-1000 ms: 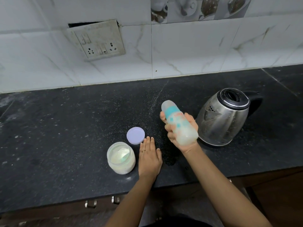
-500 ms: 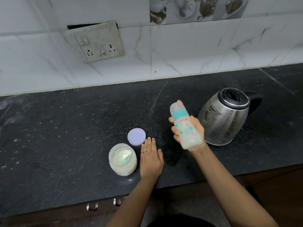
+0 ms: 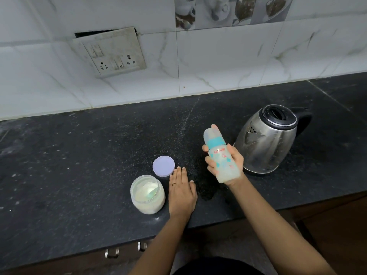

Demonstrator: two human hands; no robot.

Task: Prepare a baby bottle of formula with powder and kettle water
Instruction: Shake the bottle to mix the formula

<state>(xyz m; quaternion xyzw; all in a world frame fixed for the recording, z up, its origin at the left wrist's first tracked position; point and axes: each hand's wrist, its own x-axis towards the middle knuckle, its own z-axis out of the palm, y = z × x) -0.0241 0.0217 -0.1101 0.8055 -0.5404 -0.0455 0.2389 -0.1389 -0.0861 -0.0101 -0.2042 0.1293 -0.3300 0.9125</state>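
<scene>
My right hand (image 3: 234, 163) grips a capped baby bottle (image 3: 220, 155) with a teal ring and milky liquid inside. It is held above the counter, tilted with its cap up and to the left. Just right of it stands a steel kettle (image 3: 266, 141) with a black lid and handle. My left hand (image 3: 181, 192) lies flat on the black counter (image 3: 79, 155), fingers together, holding nothing. An open jar of white powder (image 3: 147, 194) stands just left of that hand. Its lilac lid (image 3: 163, 166) lies flat behind the jar.
A white tiled wall with a switch-and-socket plate (image 3: 113, 54) rises behind the counter. The counter's front edge runs below my arms, with drawer handles (image 3: 125, 250) under it. Powder specks are scattered over the stone.
The bottle in my right hand has swung from leaning far left to more upright, shifting slightly right. My left hand stays flat on the counter.
</scene>
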